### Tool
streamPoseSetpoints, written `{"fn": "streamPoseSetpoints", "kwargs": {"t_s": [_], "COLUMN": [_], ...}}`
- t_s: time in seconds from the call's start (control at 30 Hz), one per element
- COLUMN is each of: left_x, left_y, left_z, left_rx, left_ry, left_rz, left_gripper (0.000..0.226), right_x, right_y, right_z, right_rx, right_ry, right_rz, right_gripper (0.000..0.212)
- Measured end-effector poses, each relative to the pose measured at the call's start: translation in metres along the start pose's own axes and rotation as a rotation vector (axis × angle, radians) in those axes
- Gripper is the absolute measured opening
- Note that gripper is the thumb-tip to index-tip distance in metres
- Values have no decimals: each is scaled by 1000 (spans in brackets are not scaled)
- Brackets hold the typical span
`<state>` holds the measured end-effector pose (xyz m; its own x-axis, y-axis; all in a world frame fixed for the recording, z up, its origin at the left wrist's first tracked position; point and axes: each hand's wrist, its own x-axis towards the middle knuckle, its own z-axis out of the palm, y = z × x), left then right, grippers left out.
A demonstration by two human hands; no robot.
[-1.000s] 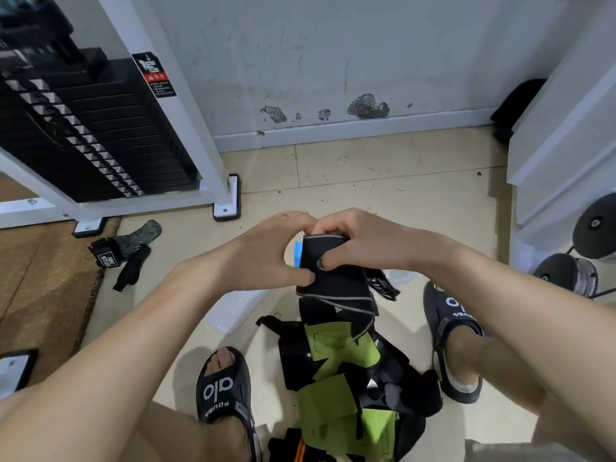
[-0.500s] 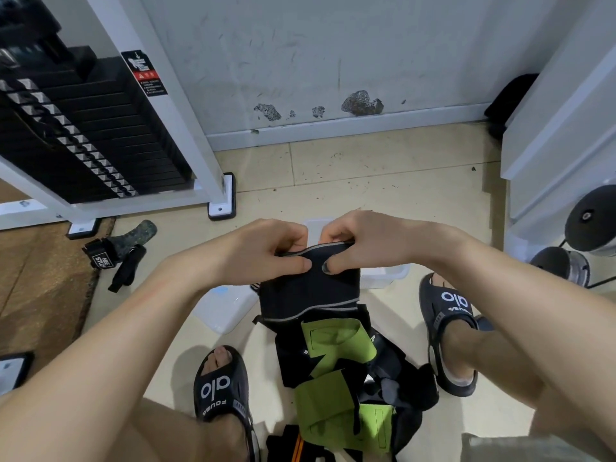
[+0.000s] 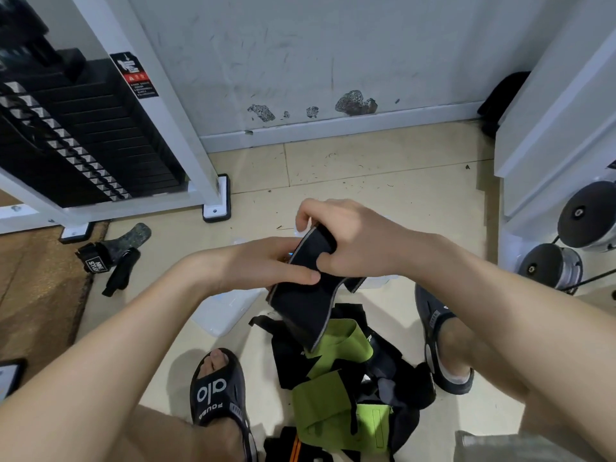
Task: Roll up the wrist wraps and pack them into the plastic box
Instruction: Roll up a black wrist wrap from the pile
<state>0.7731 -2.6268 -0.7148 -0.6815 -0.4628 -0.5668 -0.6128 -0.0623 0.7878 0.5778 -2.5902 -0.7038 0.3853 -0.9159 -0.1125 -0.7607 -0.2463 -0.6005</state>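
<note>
Both hands meet at the centre of the frame on one black elastic wrist wrap with grey edging (image 3: 305, 295). The right hand (image 3: 346, 241) grips its upper end, fingers curled over the top and thumb pressed into the fabric. The left hand (image 3: 263, 265) holds the wrap's left edge just below, thumb lying flat across the front of it — whether its fingers curl round the back I cannot tell, as they are hidden. The wrap hangs slanted, its loose lower end reaching down to the pile.

Pile of black and lime-green wrist wraps (image 3: 346, 388) lies on the beige tiled floor (image 3: 366, 168) at lower centre, between two feet in black slide sandals (image 3: 216, 391).

Translucent plastic box (image 3: 223, 311) sits on the floor left of centre, beneath the left forearm, mostly covered — only its pale near corner shows.

Left edge: two more dark wrist wraps (image 3: 110, 251) lie on the floor beside a brown mat (image 3: 36, 281). Upper left: black weight stack in a white frame (image 3: 83, 138). Right edge: dumbbells (image 3: 563, 248) by a white machine.
</note>
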Motion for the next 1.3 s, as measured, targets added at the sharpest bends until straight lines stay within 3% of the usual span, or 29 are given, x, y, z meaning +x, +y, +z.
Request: {"fn": "streamPoseSetpoints", "kwargs": {"t_s": [0.13, 0.23, 0.3, 0.4, 0.5, 0.63, 0.73, 0.9, 0.97, 1.13, 1.3], "left_x": [4, 7, 8, 4, 1, -1, 8, 17, 13, 8, 5], "left_y": [1, 0, 2, 12, 16, 11, 2, 10, 16, 22, 25], "left_z": [4, 2, 1, 4, 11, 14, 18, 4, -4, -6, -8], "left_rx": [-121, -290, -362, -493, -479, -313, -364, -1014, -1124, -1144, -1074], "left_ry": [92, 262, 348, 374, 268, -13, -114, 194, 312, 507, 529], "left_rz": [21, 35, 63, 142, 156, 77, 72, 100, 102, 140, 168], "left_gripper": [26, 24, 25, 31, 42, 46, 42, 91, 94, 66, 65], "right_x": [4, 3, 0, -5, -3, 4, 3, -4, -5, -7, -8], "right_y": [13, 18, 16, 8, 8, 18, 14, 1, 1, 4, 6], "right_z": [-8, -19, -22, -16, -8, -8, -10, -5, -4, 0, 4], "right_rx": [62, 162, 363, 878, 1251, 1251, 1210, 1132, 1115, 1052, 1012], "right_ry": [109, 117, 38, -114, 30, 286, 344, 128, 92, 74, 47], "right_rz": [168, 549, 679, 654, 586, 536, 531, 449, 443, 460, 428], "right_gripper": [66, 52, 50, 48, 34, 14, 35, 46, 47, 48, 44]}}
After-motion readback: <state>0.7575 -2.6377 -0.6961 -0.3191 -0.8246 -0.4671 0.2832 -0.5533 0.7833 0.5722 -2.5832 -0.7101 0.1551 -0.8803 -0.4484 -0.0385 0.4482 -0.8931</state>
